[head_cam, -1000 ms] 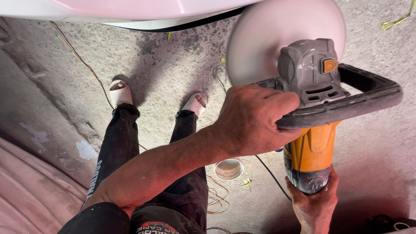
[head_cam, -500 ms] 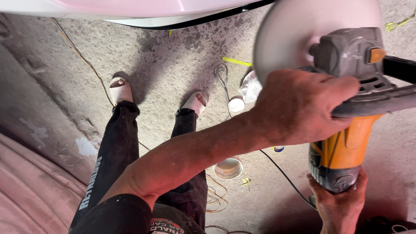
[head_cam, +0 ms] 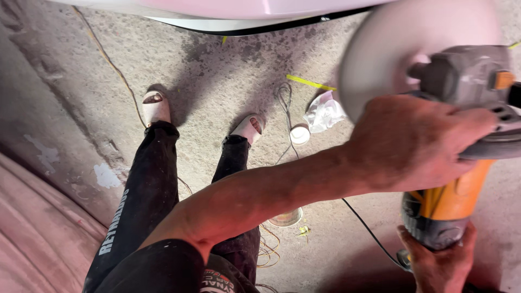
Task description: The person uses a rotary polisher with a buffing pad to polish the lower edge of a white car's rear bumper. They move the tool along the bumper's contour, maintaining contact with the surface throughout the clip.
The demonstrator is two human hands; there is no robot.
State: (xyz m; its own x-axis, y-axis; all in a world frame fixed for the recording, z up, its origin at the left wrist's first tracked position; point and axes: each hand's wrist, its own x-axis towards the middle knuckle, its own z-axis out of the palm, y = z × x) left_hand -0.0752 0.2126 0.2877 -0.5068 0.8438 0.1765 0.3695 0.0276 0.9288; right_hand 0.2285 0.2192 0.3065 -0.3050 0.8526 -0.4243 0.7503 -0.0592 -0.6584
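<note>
My left hand (head_cam: 418, 146) grips the black loop handle (head_cam: 496, 147) of a polisher. The tool has a grey head (head_cam: 467, 73) and an orange body (head_cam: 453, 201). Its round pale foam pad (head_cam: 391, 54) looks blurred and faces away from me, towards the upper right. My right hand (head_cam: 439, 266) holds the grey rear end of the polisher at the bottom right. A black power cord (head_cam: 363, 222) runs from the tool across the concrete floor.
My legs in black trousers (head_cam: 141, 206) and white sandals (head_cam: 156, 106) stand on the floor. A glossy white panel (head_cam: 244, 13) overhangs at the top, and a pinkish surface (head_cam: 38, 233) lies lower left. A small white tub (head_cam: 299, 134), crumpled plastic (head_cam: 324, 114), a clear cup (head_cam: 286, 218) and thin yellow wires (head_cam: 266, 249) litter the floor.
The polisher and both hands have shifted to the right of the view. The white tub and the crumpled plastic, hidden behind the tool a second ago, now show.
</note>
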